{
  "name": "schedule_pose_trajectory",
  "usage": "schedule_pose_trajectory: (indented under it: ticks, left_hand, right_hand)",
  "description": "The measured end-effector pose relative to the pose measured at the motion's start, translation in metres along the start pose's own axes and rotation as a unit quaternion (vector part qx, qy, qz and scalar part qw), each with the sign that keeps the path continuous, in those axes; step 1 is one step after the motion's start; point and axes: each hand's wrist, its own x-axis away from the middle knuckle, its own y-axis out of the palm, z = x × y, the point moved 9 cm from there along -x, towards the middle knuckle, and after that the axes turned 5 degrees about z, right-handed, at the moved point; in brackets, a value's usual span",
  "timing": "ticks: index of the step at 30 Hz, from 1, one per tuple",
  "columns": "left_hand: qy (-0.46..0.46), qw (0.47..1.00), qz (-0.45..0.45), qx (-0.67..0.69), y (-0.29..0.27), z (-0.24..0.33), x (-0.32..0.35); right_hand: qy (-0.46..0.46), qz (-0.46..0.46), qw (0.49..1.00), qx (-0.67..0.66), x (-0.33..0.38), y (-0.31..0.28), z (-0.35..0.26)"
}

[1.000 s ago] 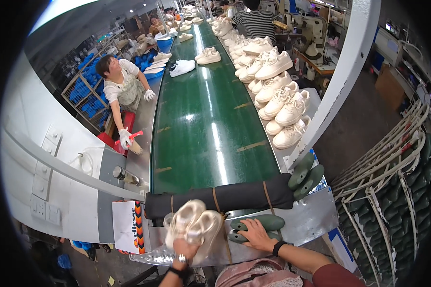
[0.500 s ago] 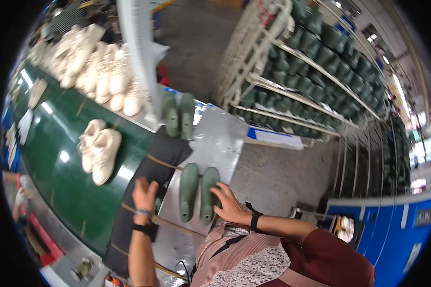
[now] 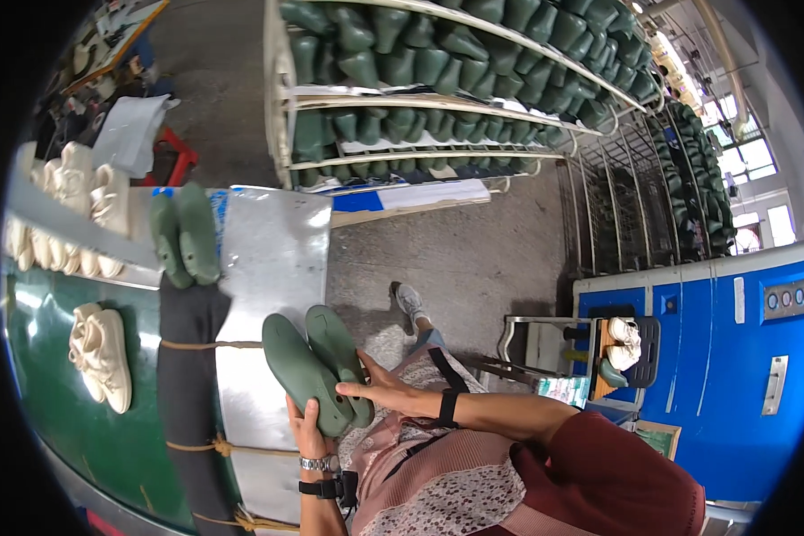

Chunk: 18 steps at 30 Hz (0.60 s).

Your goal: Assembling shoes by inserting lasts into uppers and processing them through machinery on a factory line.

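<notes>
A pair of green shoe lasts is lifted off the metal tabletop, side by side and tilted. My left hand [image 3: 307,431] is closed round the heel end of the left shoe last [image 3: 297,362]. Against the right shoe last [image 3: 335,344] my right hand [image 3: 377,386] grips from the other side, its thumb reaching across toward the left one. Parts of the fingers are hidden behind the lasts. Another pair of green shoe lasts [image 3: 196,234] stands at the far end of the table, by the dark padded strip [image 3: 188,384].
Left lies a green conveyor belt [image 3: 40,357] bearing a pair of cream sneakers [image 3: 107,357]; more cream sneakers [image 3: 107,210] line its far side. A rack [image 3: 420,94] full of green lasts stands ahead. Blue cabinet [image 3: 724,357] and small cart [image 3: 545,335] are at right.
Both hands have closed on the pair of lasts and raised it from the metal tabletop. My view has swung right, toward the rack and the blue cabinet.
</notes>
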Motion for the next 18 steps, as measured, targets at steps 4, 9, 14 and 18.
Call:
schedule_pose_trajectory:
  ticks: [4,9,14,18]
  left_hand:
    - [-0.036,0.997,-0.071,-0.006,0.103,-0.028,-0.012]
    - [-0.076,0.993,-0.085,-0.037,0.223,-0.102,-0.052]
    - [-0.059,0.978,-0.117,-0.164,0.366,-0.187,-0.092]
    - [0.008,0.911,-0.199,-0.362,0.490,-0.250,-0.125]
  right_hand:
    - [0.013,0.010,0.997,-0.079,0.006,-0.086,-0.002]
    - [-0.034,0.005,0.992,-0.120,-0.016,-0.234,-0.001]
    - [-0.036,0.115,0.982,-0.147,-0.044,-0.413,0.062]
    - [-0.068,0.245,0.954,-0.157,-0.027,-0.559,0.088]
